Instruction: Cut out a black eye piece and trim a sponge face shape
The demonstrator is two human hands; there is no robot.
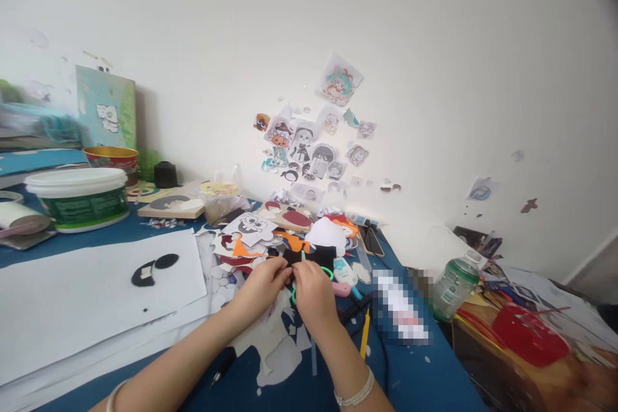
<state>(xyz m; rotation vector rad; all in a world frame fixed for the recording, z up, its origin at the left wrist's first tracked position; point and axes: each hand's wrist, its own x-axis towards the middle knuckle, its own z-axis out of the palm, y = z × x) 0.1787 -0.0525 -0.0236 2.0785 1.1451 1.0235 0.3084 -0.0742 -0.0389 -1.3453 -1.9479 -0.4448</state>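
My left hand [270, 275] is closed, thumb and fingertips pinched at the near edge of a piece of black paper [324, 255]. Right beside it, almost touching, my right hand [313, 290] is curled around a pair of scissors with green handles [327, 273]. One handle loop shows on each side of that hand, and a pale blade points away past the fingers. My hands cover most of the scissors and part of the black paper. Paper scraps lie under and behind both hands, with a sheet bearing a cartoon face drawing [249, 228] on the pile.
On the left lies a large white sheet [87, 309] with black cutouts [167, 261], a lidded tub [80, 199] behind it. A yellow pen [365, 333], pink object [342, 289] and phone [372, 241] lie right. A green-tinted bottle [456, 283] and red container [531, 335] stand farther right.
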